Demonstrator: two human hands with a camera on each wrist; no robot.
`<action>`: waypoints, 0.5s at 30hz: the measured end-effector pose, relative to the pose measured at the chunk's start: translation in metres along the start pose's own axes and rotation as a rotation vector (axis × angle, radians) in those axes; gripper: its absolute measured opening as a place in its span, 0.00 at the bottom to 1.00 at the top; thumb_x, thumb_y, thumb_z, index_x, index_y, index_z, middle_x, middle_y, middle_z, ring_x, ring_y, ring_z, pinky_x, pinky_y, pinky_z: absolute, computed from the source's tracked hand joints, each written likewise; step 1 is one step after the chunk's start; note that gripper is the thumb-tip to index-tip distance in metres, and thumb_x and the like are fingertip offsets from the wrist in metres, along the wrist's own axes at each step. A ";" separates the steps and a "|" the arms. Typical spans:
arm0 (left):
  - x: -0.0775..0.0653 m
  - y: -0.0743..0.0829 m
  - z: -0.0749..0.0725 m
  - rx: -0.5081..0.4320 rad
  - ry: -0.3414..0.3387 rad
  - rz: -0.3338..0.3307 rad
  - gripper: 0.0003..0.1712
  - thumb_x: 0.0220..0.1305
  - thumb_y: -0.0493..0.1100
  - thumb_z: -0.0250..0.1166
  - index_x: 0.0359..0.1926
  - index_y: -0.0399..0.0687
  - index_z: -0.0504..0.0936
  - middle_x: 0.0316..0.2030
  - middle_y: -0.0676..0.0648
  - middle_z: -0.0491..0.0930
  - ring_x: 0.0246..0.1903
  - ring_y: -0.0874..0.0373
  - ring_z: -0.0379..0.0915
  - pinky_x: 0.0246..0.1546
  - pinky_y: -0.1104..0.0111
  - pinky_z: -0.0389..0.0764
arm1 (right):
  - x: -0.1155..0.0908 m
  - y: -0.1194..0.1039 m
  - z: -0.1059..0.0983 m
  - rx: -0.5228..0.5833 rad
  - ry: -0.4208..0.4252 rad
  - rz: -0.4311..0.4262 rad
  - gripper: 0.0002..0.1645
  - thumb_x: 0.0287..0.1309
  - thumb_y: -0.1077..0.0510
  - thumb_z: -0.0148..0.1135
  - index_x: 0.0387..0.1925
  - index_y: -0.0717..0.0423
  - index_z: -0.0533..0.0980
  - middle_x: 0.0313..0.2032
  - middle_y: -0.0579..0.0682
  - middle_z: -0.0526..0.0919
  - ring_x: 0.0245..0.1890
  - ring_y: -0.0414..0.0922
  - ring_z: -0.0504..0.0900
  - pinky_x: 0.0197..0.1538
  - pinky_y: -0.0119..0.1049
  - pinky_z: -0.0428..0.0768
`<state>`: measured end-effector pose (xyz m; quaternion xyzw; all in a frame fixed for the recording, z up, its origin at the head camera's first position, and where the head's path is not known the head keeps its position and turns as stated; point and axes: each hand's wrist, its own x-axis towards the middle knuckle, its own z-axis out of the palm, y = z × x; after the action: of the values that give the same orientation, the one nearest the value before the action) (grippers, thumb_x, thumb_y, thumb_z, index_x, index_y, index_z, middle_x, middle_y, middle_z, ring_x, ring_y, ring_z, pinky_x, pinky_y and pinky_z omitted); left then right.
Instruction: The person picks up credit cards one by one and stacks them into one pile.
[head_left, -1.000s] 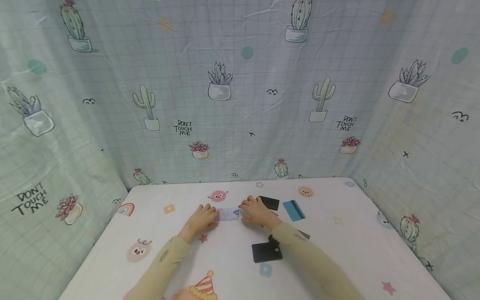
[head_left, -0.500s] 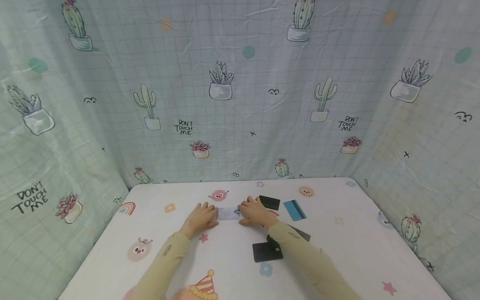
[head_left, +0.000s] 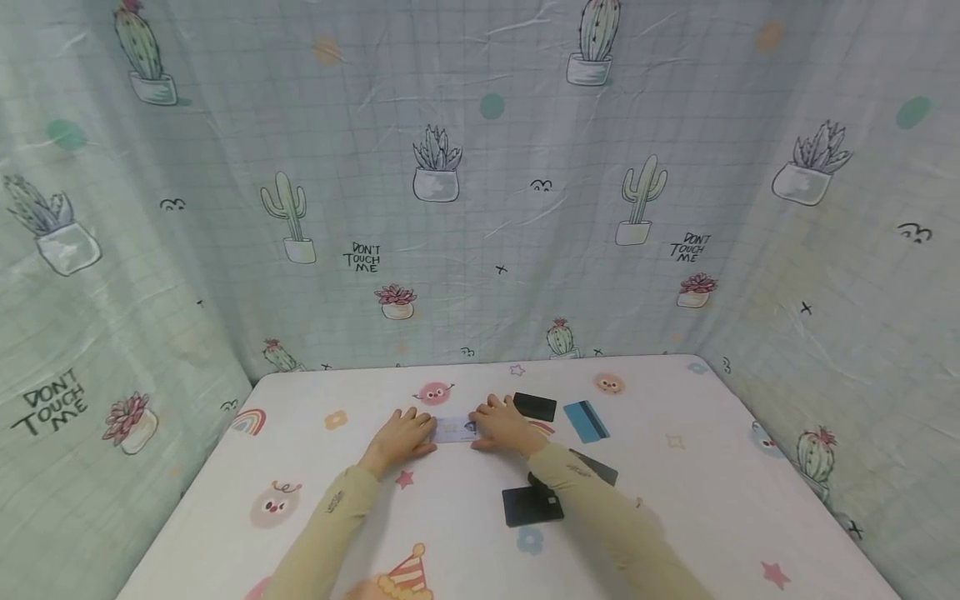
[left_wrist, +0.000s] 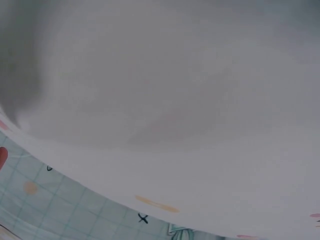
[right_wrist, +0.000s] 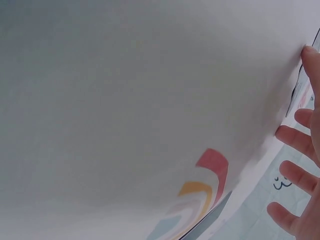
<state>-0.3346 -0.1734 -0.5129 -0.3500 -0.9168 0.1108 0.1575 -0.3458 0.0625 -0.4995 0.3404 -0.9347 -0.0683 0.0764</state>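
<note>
A pale bluish-purple printed slip [head_left: 453, 430], like a banknote, lies flat on the table with a dark emblem near its right end. At its left end my left hand [head_left: 400, 437] rests, fingertips at the edge. My right hand [head_left: 504, 427] touches the opposite end and covers part of it. In the right wrist view, the thumb and fingers of the right hand [right_wrist: 305, 145] are spread apart, and a sliver of the slip [right_wrist: 298, 90] shows between them. Only pale table surface and a dark blur fill most of the left wrist view.
Right of the hands lie a black card [head_left: 536, 407], a blue card [head_left: 583, 422] with a dark stripe, and a dark card [head_left: 597, 468]. Nearer is a flat black rectangle [head_left: 531, 507], partly under the right sleeve. A patterned cloth [head_left: 480, 208] rises behind the white table [head_left: 675, 517].
My right hand has shifted slightly left over the slip's right end. The left hand and the slip stay almost where they were, and the head view has tilted a little.
</note>
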 end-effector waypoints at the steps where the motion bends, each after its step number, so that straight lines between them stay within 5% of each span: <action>1: 0.000 0.000 0.000 -0.004 0.002 -0.002 0.24 0.57 0.60 0.55 0.47 0.48 0.73 0.41 0.49 0.76 0.40 0.52 0.69 0.43 0.55 0.72 | 0.000 0.000 0.001 -0.006 0.004 -0.002 0.33 0.49 0.33 0.53 0.53 0.45 0.70 0.48 0.42 0.76 0.47 0.43 0.67 0.52 0.49 0.67; 15: 0.000 0.000 0.002 0.001 0.051 0.017 0.22 0.57 0.58 0.55 0.45 0.48 0.74 0.41 0.49 0.75 0.39 0.52 0.69 0.39 0.57 0.73 | 0.003 -0.002 0.003 -0.047 -0.016 0.006 0.32 0.52 0.33 0.50 0.54 0.45 0.70 0.49 0.43 0.74 0.48 0.44 0.66 0.52 0.50 0.67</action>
<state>-0.3353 -0.1732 -0.5146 -0.3605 -0.9093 0.1037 0.1801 -0.3469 0.0591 -0.5023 0.3350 -0.9345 -0.0928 0.0769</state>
